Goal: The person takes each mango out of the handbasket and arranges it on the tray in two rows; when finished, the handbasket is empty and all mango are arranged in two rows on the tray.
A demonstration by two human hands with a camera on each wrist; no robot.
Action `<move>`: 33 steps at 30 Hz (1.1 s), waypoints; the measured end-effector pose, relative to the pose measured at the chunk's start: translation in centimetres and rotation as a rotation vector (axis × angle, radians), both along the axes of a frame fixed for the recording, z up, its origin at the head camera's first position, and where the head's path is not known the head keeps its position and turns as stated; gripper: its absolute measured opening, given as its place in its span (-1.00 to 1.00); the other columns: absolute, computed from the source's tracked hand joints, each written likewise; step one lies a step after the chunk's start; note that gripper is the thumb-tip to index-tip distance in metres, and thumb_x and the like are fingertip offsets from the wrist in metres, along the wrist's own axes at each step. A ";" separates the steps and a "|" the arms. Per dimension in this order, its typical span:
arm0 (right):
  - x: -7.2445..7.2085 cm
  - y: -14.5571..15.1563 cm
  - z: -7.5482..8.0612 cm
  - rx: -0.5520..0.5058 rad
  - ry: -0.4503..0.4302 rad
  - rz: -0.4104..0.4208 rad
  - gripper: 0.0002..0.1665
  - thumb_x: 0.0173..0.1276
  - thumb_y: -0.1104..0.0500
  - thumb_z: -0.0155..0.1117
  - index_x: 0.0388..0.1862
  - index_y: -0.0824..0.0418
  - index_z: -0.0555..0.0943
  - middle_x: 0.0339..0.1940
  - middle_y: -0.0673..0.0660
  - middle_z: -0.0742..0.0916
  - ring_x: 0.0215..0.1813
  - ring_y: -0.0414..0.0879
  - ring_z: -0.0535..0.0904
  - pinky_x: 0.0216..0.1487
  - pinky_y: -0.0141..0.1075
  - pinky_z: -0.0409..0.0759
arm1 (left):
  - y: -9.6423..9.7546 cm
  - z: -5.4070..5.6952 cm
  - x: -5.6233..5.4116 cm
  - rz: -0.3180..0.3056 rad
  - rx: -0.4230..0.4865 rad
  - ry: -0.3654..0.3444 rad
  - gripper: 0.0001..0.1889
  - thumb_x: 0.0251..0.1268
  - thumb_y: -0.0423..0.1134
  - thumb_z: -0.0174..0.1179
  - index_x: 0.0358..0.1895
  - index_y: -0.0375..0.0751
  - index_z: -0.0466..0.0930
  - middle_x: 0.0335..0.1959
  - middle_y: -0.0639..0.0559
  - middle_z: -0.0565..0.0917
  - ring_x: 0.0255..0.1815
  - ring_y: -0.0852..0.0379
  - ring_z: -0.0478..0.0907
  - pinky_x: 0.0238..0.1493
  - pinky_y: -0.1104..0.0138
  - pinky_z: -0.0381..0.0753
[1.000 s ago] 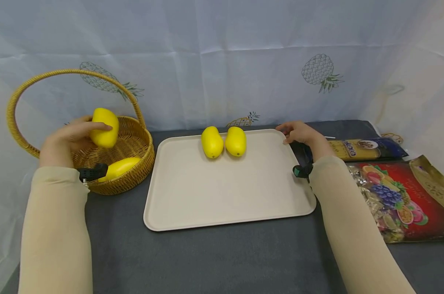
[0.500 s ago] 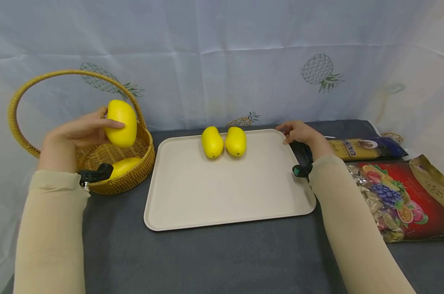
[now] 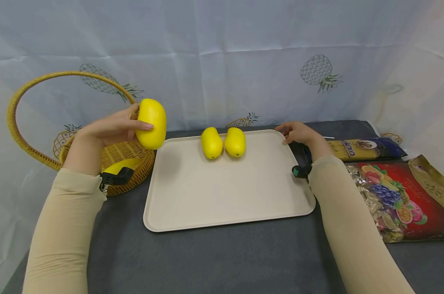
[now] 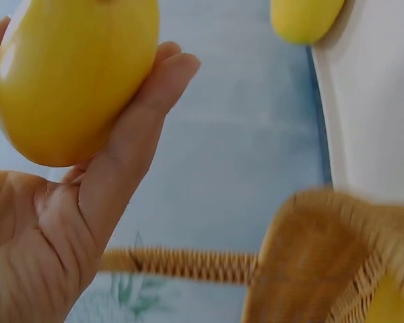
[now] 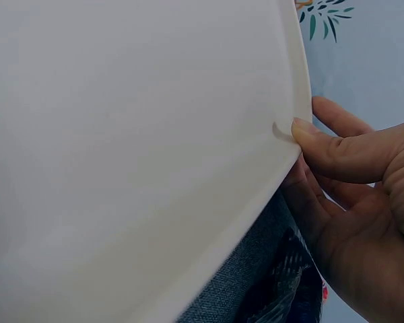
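Note:
My left hand (image 3: 111, 127) grips a smooth yellow mango (image 3: 152, 124), thumb on its near side. The fruit is held in the air between the wicker basket (image 3: 144, 169) and the left far corner of a cream tray (image 3: 225, 192). Another mango (image 3: 120, 165) lies in the basket, partly hidden by my wrist. Two more, a left mango (image 3: 212, 143) and a right mango (image 3: 235, 143), lie side by side near the tray's far edge. At the far right corner my right hand (image 3: 299, 134) pinches the tray rim; in the right wrist view the thumb (image 5: 330, 148) presses on top of it.
The basket's tall arched handle (image 3: 65, 73) rises on the left. Right of the tray lie a yellow and dark blue packet (image 3: 365, 149) and a red candy bag (image 3: 402, 204). A dark grey cloth (image 3: 222, 261) covers the table, with a pale curtain (image 3: 214, 61) behind it.
My left hand has lifted the mango out of the basket and carried it right to the tray's left far corner. The basket handle has shifted slightly. My right hand stays on the tray corner.

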State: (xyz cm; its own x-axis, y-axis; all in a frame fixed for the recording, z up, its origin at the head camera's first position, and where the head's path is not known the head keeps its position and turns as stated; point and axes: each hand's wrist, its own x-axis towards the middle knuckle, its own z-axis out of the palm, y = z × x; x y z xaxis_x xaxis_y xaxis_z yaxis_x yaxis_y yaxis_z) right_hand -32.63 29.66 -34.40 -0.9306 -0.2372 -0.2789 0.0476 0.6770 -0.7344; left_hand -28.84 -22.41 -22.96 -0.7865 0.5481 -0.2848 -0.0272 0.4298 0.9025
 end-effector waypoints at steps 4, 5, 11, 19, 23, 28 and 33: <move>0.0 -0.1 0.0 -0.007 -0.002 -0.001 -0.23 0.32 0.48 0.16 0.51 0.30 0.25 0.34 0.45 0.39 0.32 0.31 0.36 0.28 0.08 0.47 | 1.8 -0.1 0.2 -0.017 -0.021 -0.007 -0.13 0.44 -0.16 0.09 0.55 0.03 -0.38 0.26 -0.14 0.30 0.01 0.13 0.59 0.02 0.27 0.67; 0.1 -0.1 0.0 -0.009 -0.002 0.000 -0.23 0.32 0.48 0.16 0.51 0.30 0.25 0.34 0.45 0.39 0.33 0.31 0.36 0.29 0.08 0.47 | 2.2 -0.2 0.2 -0.022 -0.022 -0.011 -0.14 0.44 -0.16 0.09 0.54 0.03 -0.37 0.27 -0.16 0.29 0.01 0.12 0.59 0.02 0.27 0.67; 0.2 -0.1 0.1 -0.019 -0.005 0.005 -0.23 0.32 0.48 0.15 0.51 0.31 0.24 0.35 0.45 0.38 0.37 0.33 0.32 0.33 0.12 0.44 | 4.5 -0.4 0.4 -0.038 0.002 -0.034 -0.17 0.42 -0.18 0.10 0.51 -0.01 -0.31 0.31 -0.23 0.28 0.01 0.10 0.61 0.03 0.25 0.68; 0.0 0.1 0.0 -0.014 -0.009 0.009 -0.23 0.33 0.47 0.15 0.52 0.31 0.23 0.37 0.46 0.36 0.37 0.32 0.32 0.35 0.14 0.43 | 7.3 -1.1 0.6 -0.038 0.044 -0.081 -0.12 0.38 -0.24 0.11 0.53 -0.02 -0.36 0.39 -0.27 0.22 0.07 0.06 0.62 0.10 0.24 0.69; 0.0 0.1 0.0 -0.018 -0.008 0.008 -0.23 0.33 0.47 0.14 0.52 0.31 0.23 0.36 0.45 0.38 0.35 0.31 0.34 0.32 0.10 0.45 | 8.8 -1.8 0.9 -0.033 0.035 -0.081 -0.11 0.34 -0.23 0.15 0.52 -0.04 -0.32 0.43 -0.26 0.18 0.20 -0.06 0.55 0.17 0.16 0.67; 0.1 0.1 0.0 -0.015 -0.003 -0.001 -0.24 0.33 0.48 0.14 0.51 0.30 0.25 0.34 0.44 0.38 0.34 0.29 0.35 0.28 0.04 0.46 | 10.5 -2.8 1.2 -0.046 0.038 -0.102 -0.13 0.31 -0.23 0.18 0.49 -0.01 -0.26 0.42 -0.23 0.20 0.30 -0.16 0.47 0.21 0.10 0.64; 0.0 0.0 -0.1 -0.013 -0.006 -0.006 -0.24 0.33 0.47 0.15 0.51 0.29 0.25 0.36 0.43 0.37 0.34 0.29 0.34 0.26 0.01 0.47 | 12.0 -4.2 1.4 -0.057 0.022 -0.120 -0.12 0.30 -0.21 0.22 0.49 -0.02 -0.24 0.38 -0.23 0.24 0.28 -0.13 0.46 0.27 0.07 0.59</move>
State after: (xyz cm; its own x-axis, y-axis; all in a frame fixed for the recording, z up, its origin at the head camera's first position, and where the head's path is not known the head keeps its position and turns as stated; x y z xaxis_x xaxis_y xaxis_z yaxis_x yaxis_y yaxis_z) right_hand -32.61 29.65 -34.47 -0.9302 -0.2356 -0.2815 0.0557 0.6675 -0.7425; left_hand -27.40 -10.41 -27.15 -0.7149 0.5981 -0.3622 -0.1117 0.4136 0.9036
